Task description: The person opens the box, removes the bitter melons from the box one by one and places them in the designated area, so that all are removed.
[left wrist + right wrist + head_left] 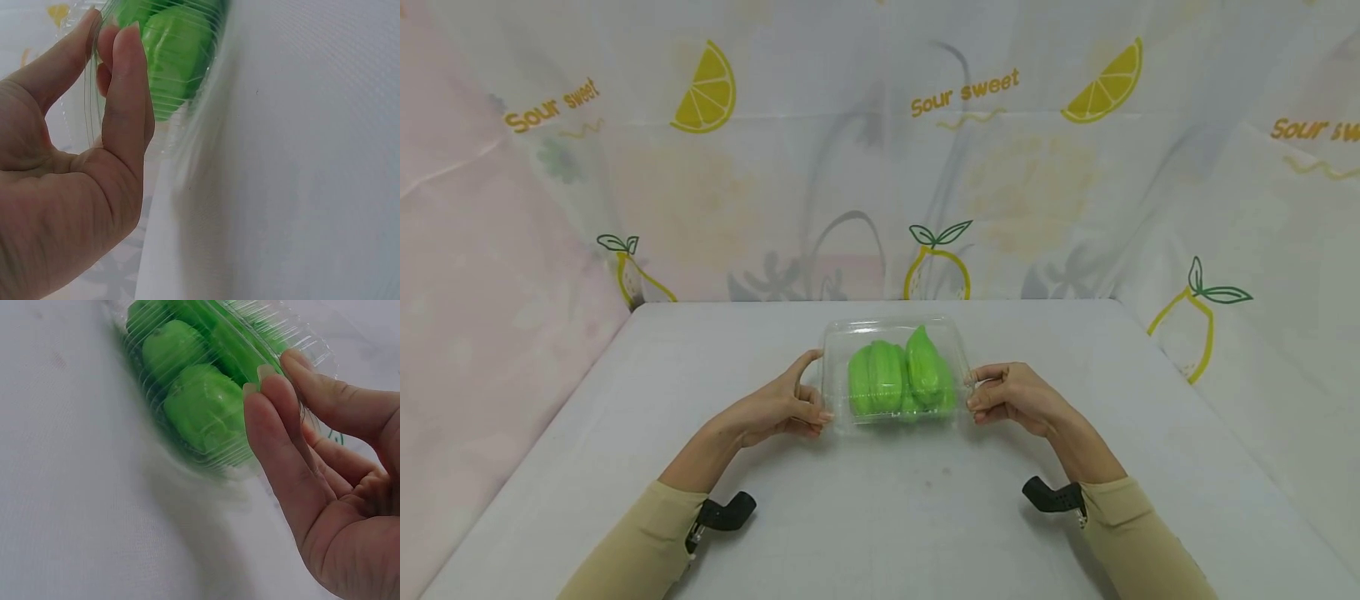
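Note:
A clear plastic clamshell box point(837, 337) with a ridged body sits in the middle in the head view, its lid down. Inside are several glossy bright green pieces point(887, 379), long and rounded like fruit or vegetables, one with a pointed tip. My left hand point(782, 404) pinches the box's left rim, thumb on one side and fingers on the other. At the opposite rim my right hand point(1018, 396) does the same between thumb and fingertips. Both wrist views show the rim between the digits, with the box close over the white surface and a shadow beside it.
A white-covered table point(880, 517) lies under the box and both forearms. Behind it hangs a pale cloth point(865, 167) printed with lemons and lettering, which also runs along both sides. Black camera mounts point(730, 511) sit on the wrists by the tan sleeves point(640, 542).

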`<state>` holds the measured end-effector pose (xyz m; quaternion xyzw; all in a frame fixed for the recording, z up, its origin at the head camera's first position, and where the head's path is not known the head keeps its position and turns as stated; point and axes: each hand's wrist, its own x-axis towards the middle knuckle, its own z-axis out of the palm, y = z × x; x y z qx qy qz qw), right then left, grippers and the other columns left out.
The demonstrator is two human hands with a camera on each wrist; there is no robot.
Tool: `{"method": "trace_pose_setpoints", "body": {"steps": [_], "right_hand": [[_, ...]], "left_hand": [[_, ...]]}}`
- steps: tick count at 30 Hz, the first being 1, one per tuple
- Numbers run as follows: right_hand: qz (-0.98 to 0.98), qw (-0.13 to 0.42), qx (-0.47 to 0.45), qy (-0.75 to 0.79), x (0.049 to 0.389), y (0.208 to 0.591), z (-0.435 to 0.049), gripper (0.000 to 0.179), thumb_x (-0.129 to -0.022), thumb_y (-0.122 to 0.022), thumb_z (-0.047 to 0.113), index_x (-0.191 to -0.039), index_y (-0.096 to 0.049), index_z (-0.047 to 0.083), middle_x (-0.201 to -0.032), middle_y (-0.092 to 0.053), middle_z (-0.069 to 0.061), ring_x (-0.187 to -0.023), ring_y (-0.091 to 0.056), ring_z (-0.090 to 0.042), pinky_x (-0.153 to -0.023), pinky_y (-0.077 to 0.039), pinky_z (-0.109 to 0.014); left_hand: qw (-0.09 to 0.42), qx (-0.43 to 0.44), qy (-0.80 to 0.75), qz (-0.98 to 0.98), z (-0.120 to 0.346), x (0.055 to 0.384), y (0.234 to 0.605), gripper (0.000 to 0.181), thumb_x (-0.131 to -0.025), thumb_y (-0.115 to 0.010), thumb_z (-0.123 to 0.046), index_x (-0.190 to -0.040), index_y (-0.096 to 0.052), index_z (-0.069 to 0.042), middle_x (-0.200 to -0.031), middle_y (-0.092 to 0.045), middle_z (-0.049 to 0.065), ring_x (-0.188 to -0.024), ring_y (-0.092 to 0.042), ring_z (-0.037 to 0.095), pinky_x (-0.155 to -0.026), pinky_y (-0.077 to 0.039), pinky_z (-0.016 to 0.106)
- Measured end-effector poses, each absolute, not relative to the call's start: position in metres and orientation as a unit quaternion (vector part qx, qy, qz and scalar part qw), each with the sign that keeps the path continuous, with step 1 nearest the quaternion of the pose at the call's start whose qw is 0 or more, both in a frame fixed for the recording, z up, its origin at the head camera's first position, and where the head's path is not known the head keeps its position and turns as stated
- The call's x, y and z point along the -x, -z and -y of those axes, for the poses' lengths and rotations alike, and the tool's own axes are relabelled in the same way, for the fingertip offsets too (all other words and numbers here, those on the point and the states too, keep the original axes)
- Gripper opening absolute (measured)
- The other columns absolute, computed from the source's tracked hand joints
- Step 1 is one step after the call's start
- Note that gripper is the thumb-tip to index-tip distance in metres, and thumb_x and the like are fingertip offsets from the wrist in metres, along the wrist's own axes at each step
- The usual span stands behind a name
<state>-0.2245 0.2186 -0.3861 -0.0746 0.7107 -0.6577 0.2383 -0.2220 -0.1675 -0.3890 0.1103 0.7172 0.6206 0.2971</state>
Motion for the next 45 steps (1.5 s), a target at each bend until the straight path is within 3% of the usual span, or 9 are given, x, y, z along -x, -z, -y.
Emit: {"method": "trace_pose_setpoints", "body": {"steps": [25, 45], "right_hand": [[-0.711, 0.248, 0.093, 0.651, 0.2247, 0.3834, -0.2199, 0.034, -0.089, -0.069, 0.003, -0.114, -0.056, -0.015, -0.077, -0.069, -0.002, -0.066, -0.071, -0.015, -0.071, -0.064, -0.034], [-0.705, 0.258, 0.086, 0.655, 0.2246, 0.3847, -0.2186, 0.028, -0.089, -0.068, 0.004, -0.110, -0.057, -0.010, -0.077, -0.069, -0.002, -0.065, -0.071, -0.016, -0.071, -0.064, -0.035]], "left_hand": [[0.297, -0.099, -0.633, -0.708, 0.1697, 0.2237, 0.3900, 0.113, -0.085, -0.076, -0.008, -0.157, 0.008, -0.034, -0.080, -0.061, 0.004, -0.072, -0.068, 0.019, -0.070, -0.062, 0.031], [0.294, -0.097, -0.645, -0.699, 0.1689, 0.2243, 0.3897, 0.108, -0.086, -0.074, -0.006, -0.158, 0.005, -0.024, -0.077, -0.063, 0.000, -0.071, -0.068, 0.015, -0.071, -0.062, 0.030]]}}
